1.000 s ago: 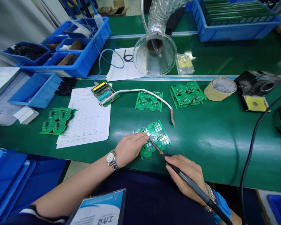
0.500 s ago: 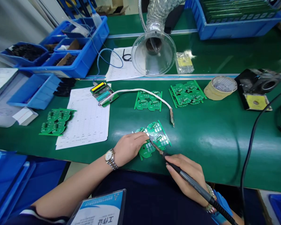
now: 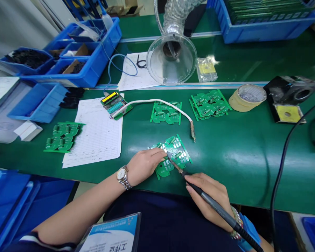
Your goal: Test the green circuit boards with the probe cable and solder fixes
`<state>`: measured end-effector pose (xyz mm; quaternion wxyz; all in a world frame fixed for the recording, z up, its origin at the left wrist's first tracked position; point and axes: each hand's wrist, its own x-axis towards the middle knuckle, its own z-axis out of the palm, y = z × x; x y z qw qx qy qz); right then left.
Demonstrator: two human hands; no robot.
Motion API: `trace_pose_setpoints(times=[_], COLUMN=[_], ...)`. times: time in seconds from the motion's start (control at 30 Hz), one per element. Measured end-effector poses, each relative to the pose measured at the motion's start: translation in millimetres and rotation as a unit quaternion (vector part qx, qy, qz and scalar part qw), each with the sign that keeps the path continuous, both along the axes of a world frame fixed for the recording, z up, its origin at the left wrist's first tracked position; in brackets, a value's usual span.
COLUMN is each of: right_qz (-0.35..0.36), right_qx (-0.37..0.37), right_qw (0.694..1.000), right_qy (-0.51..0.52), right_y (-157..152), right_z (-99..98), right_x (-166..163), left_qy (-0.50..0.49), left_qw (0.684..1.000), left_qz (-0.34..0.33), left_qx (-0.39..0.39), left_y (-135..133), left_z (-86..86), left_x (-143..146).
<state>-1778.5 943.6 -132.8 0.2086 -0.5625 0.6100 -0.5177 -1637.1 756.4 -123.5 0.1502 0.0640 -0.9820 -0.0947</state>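
Note:
A green circuit board panel lies near the front edge of the green bench mat. My left hand, with a wristwatch on the wrist, rests on the panel's left side, fingers pinched together at a spot on the board; what they pinch is too small to name. My right hand grips a black soldering iron like a pen. The iron's tip touches the board right beside my left fingertips.
More green panels lie at the left and further back. A paper form, a small tester with a white cable, a tape roll, an iron stand, a fume extractor hood and blue bins surround them.

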Motion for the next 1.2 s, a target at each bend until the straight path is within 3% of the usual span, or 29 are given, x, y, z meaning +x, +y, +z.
trace_pose_setpoints(times=[0.4, 1.2], right_qz=[0.003, -0.024], right_qx=[-0.004, -0.013], right_qw=[1.0, 1.0], right_qy=[-0.005, 0.002], right_y=[0.6, 0.5], right_z=[-1.6, 1.0], right_x=[1.1, 0.2], left_qy=[-0.025, -0.023], left_qw=[0.999, 1.0], left_qz=[-0.025, -0.002], left_qx=[0.029, -0.008], left_y=[-5.8, -2.3], left_z=[2.3, -2.1], left_x=[-1.3, 2.5])
